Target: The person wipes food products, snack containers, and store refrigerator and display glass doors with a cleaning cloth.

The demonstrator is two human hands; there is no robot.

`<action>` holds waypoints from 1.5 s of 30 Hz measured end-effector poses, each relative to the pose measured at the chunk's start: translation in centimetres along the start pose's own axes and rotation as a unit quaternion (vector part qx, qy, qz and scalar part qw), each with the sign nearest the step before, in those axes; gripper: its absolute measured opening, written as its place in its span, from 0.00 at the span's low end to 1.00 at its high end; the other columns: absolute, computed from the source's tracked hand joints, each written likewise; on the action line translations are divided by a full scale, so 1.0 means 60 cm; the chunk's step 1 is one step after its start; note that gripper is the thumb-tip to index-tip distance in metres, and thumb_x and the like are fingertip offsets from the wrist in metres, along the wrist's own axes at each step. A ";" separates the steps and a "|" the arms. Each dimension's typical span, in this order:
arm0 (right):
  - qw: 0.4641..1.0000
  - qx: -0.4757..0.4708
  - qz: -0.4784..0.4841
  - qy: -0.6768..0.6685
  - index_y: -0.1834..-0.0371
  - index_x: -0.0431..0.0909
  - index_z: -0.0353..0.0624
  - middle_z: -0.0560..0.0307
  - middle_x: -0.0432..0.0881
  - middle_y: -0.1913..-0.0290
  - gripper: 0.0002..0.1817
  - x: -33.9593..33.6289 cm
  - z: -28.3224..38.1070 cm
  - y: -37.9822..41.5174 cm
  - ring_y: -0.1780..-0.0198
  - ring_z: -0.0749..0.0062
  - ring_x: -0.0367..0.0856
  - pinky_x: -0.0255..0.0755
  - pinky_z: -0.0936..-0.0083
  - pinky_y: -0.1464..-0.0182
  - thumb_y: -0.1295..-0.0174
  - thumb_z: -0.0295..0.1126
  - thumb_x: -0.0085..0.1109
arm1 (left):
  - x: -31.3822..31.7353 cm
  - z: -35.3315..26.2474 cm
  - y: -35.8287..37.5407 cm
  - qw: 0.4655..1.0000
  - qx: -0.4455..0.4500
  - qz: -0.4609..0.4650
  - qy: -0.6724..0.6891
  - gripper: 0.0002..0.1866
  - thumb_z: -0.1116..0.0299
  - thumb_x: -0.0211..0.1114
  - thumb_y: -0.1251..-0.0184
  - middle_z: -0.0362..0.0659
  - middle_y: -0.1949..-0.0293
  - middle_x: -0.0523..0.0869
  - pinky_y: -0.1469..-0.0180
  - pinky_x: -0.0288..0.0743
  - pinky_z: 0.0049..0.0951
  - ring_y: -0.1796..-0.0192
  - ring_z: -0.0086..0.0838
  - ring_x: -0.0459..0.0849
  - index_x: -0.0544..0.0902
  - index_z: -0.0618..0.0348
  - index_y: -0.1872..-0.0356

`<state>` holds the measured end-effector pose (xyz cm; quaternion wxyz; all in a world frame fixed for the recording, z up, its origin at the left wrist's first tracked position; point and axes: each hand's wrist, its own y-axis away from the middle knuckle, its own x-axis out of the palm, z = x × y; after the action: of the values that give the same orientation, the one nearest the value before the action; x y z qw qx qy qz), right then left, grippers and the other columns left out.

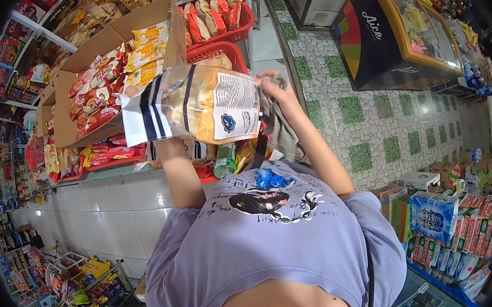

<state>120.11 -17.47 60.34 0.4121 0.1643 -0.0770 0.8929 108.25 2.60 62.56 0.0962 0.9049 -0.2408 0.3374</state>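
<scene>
A clear bag of sliced bread (194, 104) with dark stripes and a white label is held up in front of my chest. My left hand (132, 92) is mostly hidden behind the striped end of the bag, with only a bit of it showing at the bag's upper edge. At the labelled end, my right hand (275, 88) has its fingers wrapped round a grey cloth (280, 123), which hangs down beside the bag. Behind the bread stands an open cardboard box (83, 59) with red packets (99, 79) and yellow packets (146, 44).
Red baskets (243, 32) with packets sit beyond the box. A green-capped jar (225, 160) is close below the bread. An ice cream freezer (400, 32) stands on the right, boxed goods (435, 215) at the lower right, and snack shelves (87, 287) at the lower left.
</scene>
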 end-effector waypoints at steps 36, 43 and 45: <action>0.838 -0.488 -0.153 0.190 0.71 0.62 0.38 0.53 0.65 0.71 0.20 0.054 0.140 0.051 0.69 0.70 0.65 0.62 0.76 0.66 0.59 0.37 0.62 | 0.033 0.126 0.059 0.965 -0.171 0.160 0.121 0.23 0.54 0.45 0.42 0.43 0.55 0.71 0.55 0.70 0.29 0.54 0.30 0.72 0.62 0.58 0.50; 0.741 -0.464 0.052 0.483 0.69 0.67 0.43 0.54 0.65 0.66 0.23 0.116 0.107 0.057 0.64 0.62 0.64 0.58 0.68 0.61 0.66 0.41 0.64 | 0.005 0.152 0.046 0.979 -0.141 0.120 0.090 0.22 0.64 0.54 0.45 0.46 0.55 0.71 0.57 0.72 0.29 0.55 0.30 0.74 0.61 0.59 0.50; 0.741 -0.474 0.117 0.461 0.69 0.68 0.44 0.54 0.65 0.66 0.23 0.115 0.097 0.059 0.64 0.61 0.64 0.57 0.67 0.60 0.68 0.41 0.64 | 0.000 0.142 0.043 0.974 -0.134 0.127 0.135 0.21 0.65 0.53 0.44 0.47 0.56 0.71 0.57 0.72 0.28 0.56 0.31 0.74 0.61 0.61 0.51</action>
<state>114.55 -16.46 68.23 0.3140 -0.4941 -0.3091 0.7495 111.76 -2.52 56.16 0.2047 0.7919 -0.3813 0.4307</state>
